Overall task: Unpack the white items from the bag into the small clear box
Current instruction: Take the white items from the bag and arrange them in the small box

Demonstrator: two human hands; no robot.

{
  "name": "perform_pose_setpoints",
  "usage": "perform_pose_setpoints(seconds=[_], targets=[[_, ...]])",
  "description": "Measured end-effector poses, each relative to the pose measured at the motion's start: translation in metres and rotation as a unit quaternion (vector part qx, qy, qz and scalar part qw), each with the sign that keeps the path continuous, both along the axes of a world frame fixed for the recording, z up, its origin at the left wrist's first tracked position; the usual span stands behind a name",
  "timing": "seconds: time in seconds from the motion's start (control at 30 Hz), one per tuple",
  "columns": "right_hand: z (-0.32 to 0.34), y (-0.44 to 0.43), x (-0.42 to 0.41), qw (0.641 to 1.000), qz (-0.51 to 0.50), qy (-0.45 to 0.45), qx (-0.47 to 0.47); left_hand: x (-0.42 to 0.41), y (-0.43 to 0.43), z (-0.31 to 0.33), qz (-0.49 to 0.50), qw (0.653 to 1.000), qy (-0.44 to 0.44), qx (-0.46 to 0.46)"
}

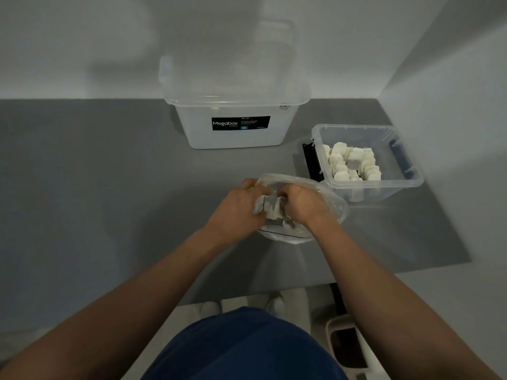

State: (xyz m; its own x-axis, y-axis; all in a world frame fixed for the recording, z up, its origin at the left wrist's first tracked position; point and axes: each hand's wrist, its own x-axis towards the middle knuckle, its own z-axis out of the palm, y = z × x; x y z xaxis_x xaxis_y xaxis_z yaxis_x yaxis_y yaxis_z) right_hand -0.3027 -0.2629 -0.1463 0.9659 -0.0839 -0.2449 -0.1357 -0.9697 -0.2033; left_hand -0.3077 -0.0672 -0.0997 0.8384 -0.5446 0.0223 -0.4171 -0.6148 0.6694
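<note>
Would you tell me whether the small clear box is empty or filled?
Partly filled: the small clear box holds a pile of white items at its left; its right floor is bare.

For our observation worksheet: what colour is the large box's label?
The label is black with white lettering; head view shows it.

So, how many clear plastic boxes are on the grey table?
2. The large Megabox-labelled box stands at the back; the small clear box, holding white items, sits to its right, closer in. Behind the large one I cannot tell.
</note>
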Motion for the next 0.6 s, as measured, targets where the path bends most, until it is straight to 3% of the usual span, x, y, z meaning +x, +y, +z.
perform_pose_setpoints(seconds=[0.07,0.23,0.33,0.4,0.5,0.6], targets=[[0.011,0.002,-0.009,1.000,0.007,-0.004,0.016,-0.001,-0.001,-0.002,0.008,0.999,-0.027,0.022],[0.043,0.008,-0.039,0.996,0.052,-0.067,0.014,-0.006,-0.001,0.004,0.010,0.971,-0.221,0.095],[0.058,0.008,-0.057,0.993,0.086,-0.076,0.012,-0.008,-0.006,0.010,-0.002,0.930,-0.365,0.042],[0.064,0.005,-0.069,0.991,0.090,-0.103,0.004,-0.009,-0.010,0.011,-0.071,0.903,-0.424,0.014],[0.063,-0.008,-0.083,0.990,0.054,-0.132,0.000,-0.004,-0.017,0.002,-0.183,0.893,-0.401,0.093],[0.055,-0.028,-0.087,0.990,0.011,-0.140,0.015,0.006,-0.034,-0.004,-0.212,0.897,-0.307,0.238]])
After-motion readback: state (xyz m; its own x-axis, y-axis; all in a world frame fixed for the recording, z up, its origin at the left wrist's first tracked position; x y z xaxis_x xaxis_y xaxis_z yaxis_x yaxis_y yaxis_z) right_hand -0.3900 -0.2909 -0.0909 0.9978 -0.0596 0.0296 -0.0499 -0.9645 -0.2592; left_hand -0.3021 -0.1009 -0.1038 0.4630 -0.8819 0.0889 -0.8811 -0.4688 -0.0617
